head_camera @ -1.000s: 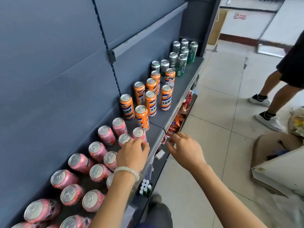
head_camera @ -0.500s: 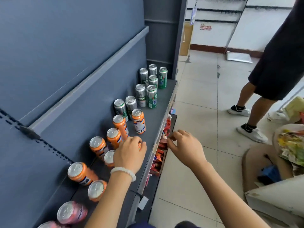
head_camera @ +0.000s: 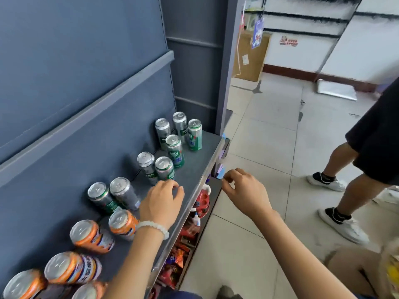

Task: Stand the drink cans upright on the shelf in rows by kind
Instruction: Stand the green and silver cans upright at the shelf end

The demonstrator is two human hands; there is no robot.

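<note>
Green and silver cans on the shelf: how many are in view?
8. Four at the far end, two mid-shelf, two nearest the orange cans. The left hand may hide more.

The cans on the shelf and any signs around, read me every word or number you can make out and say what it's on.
"HARBIN", partly legible: grey-green cans at the back.
White lettering on the bright green can: too blurred.
Characters on the orange cans: blurred.
Red print on the white wall sign: too small.
Hanging blue tag: unreadable.
</note>
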